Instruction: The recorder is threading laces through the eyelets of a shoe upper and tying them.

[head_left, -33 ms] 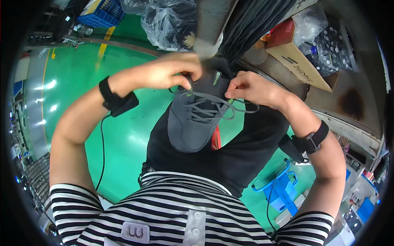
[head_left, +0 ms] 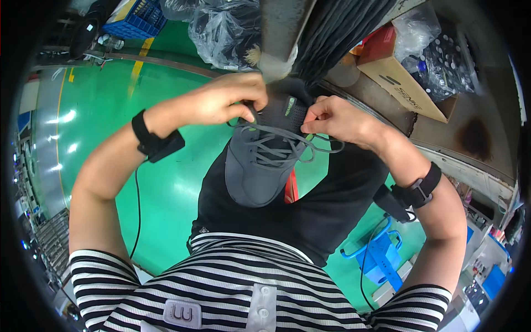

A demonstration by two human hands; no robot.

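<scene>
A dark grey lace-up sneaker (head_left: 249, 185) points its toe toward me above my lap, its heel end by a metal post. Grey shoelaces (head_left: 272, 152) criss-cross its front, with a loose loop hanging on the right. My left hand (head_left: 235, 99) pinches the left edge of the shoe opening near the top eyelets. On the opposite edge, beside a green eyelet mark, the thumb and fingers of my right hand (head_left: 337, 119) are closed. Between the hands shows the tongue with a small label (head_left: 289, 106). Exactly how much lace each hand grips is hidden.
The upright metal post (head_left: 282, 39) stands just beyond the shoe, next to black hanging material (head_left: 337, 41). At the right, an open cardboard box (head_left: 401, 88) holds plastic-wrapped parts. Clear plastic bags (head_left: 221, 36) and a blue crate (head_left: 135, 22) lie at the far left.
The shoe and both hands have shifted very slightly to the left. Both hands keep the same hold.
</scene>
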